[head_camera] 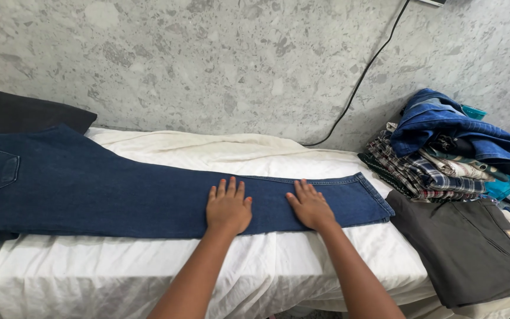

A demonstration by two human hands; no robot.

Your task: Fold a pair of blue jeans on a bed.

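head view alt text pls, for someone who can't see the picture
A person's left hand and right hand press flat on dark blue jeans laid lengthwise across a white sheet. To the right sit folded grey trousers and a heap of plaid and denim clothes, against a mottled grey wall.

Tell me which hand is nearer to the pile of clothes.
Right. The right hand lies flat on the jeans near their hem, closer to the pile of clothes; the left hand lies flat farther along the leg.
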